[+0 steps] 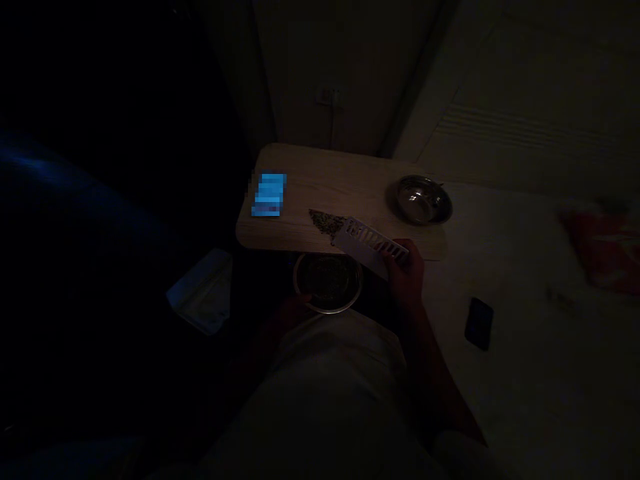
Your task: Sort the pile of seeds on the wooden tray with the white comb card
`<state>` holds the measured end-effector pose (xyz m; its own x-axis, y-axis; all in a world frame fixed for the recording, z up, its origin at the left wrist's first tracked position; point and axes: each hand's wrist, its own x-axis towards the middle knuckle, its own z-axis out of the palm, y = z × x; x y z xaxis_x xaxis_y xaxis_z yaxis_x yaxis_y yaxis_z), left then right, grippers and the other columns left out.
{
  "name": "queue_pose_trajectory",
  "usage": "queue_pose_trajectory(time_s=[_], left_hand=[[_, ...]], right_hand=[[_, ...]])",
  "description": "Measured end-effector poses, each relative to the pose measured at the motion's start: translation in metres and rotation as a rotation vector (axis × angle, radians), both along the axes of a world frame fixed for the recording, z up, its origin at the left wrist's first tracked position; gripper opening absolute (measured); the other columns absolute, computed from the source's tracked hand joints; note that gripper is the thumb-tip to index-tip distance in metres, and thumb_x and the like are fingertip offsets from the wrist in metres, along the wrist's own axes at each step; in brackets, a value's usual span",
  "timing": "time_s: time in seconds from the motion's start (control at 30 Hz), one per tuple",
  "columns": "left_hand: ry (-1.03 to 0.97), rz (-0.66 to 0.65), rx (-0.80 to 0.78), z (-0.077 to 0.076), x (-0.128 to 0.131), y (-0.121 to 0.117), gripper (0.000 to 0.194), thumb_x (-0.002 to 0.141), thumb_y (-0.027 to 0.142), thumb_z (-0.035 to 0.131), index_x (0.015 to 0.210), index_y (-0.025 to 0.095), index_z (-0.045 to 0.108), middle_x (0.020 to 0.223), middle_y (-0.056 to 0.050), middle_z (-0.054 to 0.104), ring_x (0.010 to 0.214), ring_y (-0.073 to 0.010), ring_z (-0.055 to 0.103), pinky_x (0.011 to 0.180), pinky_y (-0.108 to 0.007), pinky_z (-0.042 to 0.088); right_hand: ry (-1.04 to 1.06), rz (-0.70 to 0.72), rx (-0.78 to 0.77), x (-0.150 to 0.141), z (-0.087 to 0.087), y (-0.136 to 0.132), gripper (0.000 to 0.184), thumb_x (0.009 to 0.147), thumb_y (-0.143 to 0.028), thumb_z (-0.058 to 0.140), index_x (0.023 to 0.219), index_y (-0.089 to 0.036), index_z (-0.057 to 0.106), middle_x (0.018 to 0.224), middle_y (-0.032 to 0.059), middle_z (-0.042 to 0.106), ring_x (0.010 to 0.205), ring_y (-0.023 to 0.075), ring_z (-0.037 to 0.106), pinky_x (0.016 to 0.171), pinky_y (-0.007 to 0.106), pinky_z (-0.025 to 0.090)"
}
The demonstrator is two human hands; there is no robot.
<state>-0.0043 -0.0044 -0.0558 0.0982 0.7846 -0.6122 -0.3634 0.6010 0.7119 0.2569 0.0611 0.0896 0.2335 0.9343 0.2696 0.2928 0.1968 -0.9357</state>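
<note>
Dimly lit, a wooden table (pixel 350 180) bears a heap of small grains (pixel 325 224) near its front edge, met by a slotted plastic piece (pixel 360 248) pinched between the right hand's (pixel 406 277) thumb and fingers. Below the edge, a metal bowl (pixel 325 311) is touched at its rim by the left hand (pixel 295 307), whose finger state cannot be told. Gathering seems in hand; the bowl's alignment beneath the heap is called for.

Pale slotted tray (pixel 362 247) by dark grains (pixel 324 223)
</note>
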Motion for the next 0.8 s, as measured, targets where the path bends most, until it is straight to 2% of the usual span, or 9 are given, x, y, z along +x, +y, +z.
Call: queue_pose_trajectory(time_s=[0.1, 0.2, 0.27, 0.4, 0.5, 0.53, 0.63, 0.8], left_hand=[[0.045, 0.038, 0.02, -0.002, -0.006, -0.007, 0.033, 0.054, 0.033, 0.088, 0.083, 0.022, 0.076, 0.106, -0.009, 0.078, 0.126, -0.043, 0.057, 0.109, -0.051, 0.041], [0.059, 0.073, 0.057, 0.0, -0.007, -0.011, 0.031, 0.055, 0.029, 0.086, 0.083, 0.025, 0.075, 0.108, -0.006, 0.077, 0.133, -0.0398, 0.052, 0.113, -0.048, 0.037], [0.043, 0.054, 0.049, 0.004, -0.004, -0.008, 0.027, 0.06, 0.031, 0.084, 0.084, 0.024, 0.074, 0.107, -0.007, 0.077, 0.133, -0.0387, 0.052, 0.114, -0.049, 0.036], [-0.052, -0.059, 0.007, 0.009, -0.001, -0.001, 0.028, 0.067, 0.041, 0.08, 0.083, 0.018, 0.075, 0.1, -0.014, 0.078, 0.122, -0.0441, 0.06, 0.107, -0.056, 0.041], [0.021, -0.016, 0.052, 0.005, -0.006, -0.006, 0.028, 0.059, 0.031, 0.088, 0.081, 0.02, 0.076, 0.108, -0.01, 0.077, 0.128, -0.0428, 0.055, 0.114, -0.05, 0.035], [0.073, 0.033, 0.105, 0.003, -0.007, -0.009, 0.031, 0.058, 0.03, 0.089, 0.085, 0.021, 0.076, 0.112, -0.009, 0.076, 0.131, -0.0421, 0.053, 0.115, -0.048, 0.033], [0.02, 0.075, 0.122, -0.002, -0.007, -0.014, 0.033, 0.061, 0.03, 0.087, 0.091, 0.022, 0.075, 0.114, -0.01, 0.076, 0.132, -0.0398, 0.053, 0.115, -0.049, 0.033], [0.015, 0.001, 0.062, 0.003, -0.006, -0.007, 0.029, 0.063, 0.031, 0.085, 0.089, 0.022, 0.074, 0.104, -0.011, 0.078, 0.133, -0.0373, 0.053, 0.114, -0.047, 0.036]], right_hand=[[-0.006, -0.001, -0.001, -0.001, 0.001, 0.0, 0.017, 0.083, -0.035, 0.068, 0.091, -0.021, 0.06, 0.077, -0.0017, 0.062, 0.067, 0.0135, 0.054, 0.064, 0.025, 0.042], [0.013, 0.004, -0.009, -0.002, 0.001, 0.0, 0.018, 0.083, -0.035, 0.068, 0.091, -0.021, 0.06, 0.076, -0.002, 0.062, 0.067, 0.0136, 0.054, 0.063, 0.025, 0.042], [0.028, 0.016, -0.006, -0.002, 0.0, 0.0, 0.018, 0.083, -0.035, 0.068, 0.092, -0.021, 0.059, 0.078, -0.0015, 0.063, 0.069, 0.0139, 0.055, 0.064, 0.025, 0.042], [0.023, 0.021, -0.01, -0.004, -0.001, 0.001, 0.017, 0.084, -0.034, 0.067, 0.093, -0.021, 0.06, 0.079, -0.0018, 0.063, 0.069, 0.0136, 0.055, 0.065, 0.025, 0.042], [0.008, 0.02, -0.01, -0.005, 0.0, 0.001, 0.017, 0.084, -0.034, 0.067, 0.092, -0.021, 0.06, 0.077, -0.0023, 0.062, 0.068, 0.0133, 0.054, 0.065, 0.025, 0.041], [0.007, 0.021, -0.009, -0.006, 0.001, 0.001, 0.017, 0.084, -0.034, 0.067, 0.092, -0.021, 0.06, 0.077, -0.0024, 0.062, 0.069, 0.0134, 0.054, 0.064, 0.025, 0.041], [0.01, 0.03, -0.012, -0.007, 0.003, 0.0, 0.017, 0.083, -0.033, 0.067, 0.092, -0.021, 0.06, 0.076, -0.0026, 0.061, 0.068, 0.0134, 0.054, 0.064, 0.025, 0.041], [0.015, 0.041, -0.014, -0.008, 0.004, 0.0, 0.016, 0.084, -0.034, 0.066, 0.091, -0.021, 0.059, 0.077, -0.0021, 0.062, 0.07, 0.0137, 0.055, 0.065, 0.025, 0.042]])
